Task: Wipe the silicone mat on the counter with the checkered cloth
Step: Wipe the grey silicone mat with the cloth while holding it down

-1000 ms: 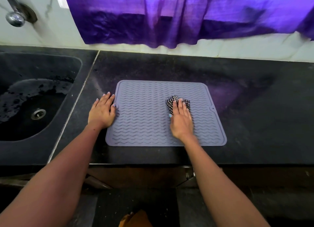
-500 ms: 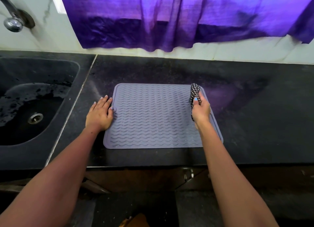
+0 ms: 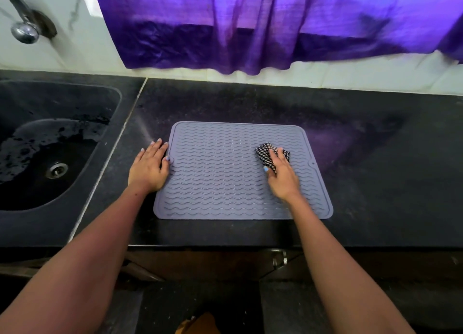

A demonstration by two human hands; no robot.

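A grey silicone mat with wavy ridges lies flat on the black counter. My right hand presses a bunched black-and-white checkered cloth onto the right half of the mat; the cloth sticks out past my fingertips. My left hand lies flat with fingers spread on the counter, its thumb side touching the mat's left edge.
A dark sink with a metal drain sits to the left, a tap above it. A purple curtain hangs over the white wall behind. The counter's front edge runs just below the mat.
My right hand with the cloth went out to the mat's right edge, then came back in and down onto the right half. The left hand stayed at the mat's left edge.
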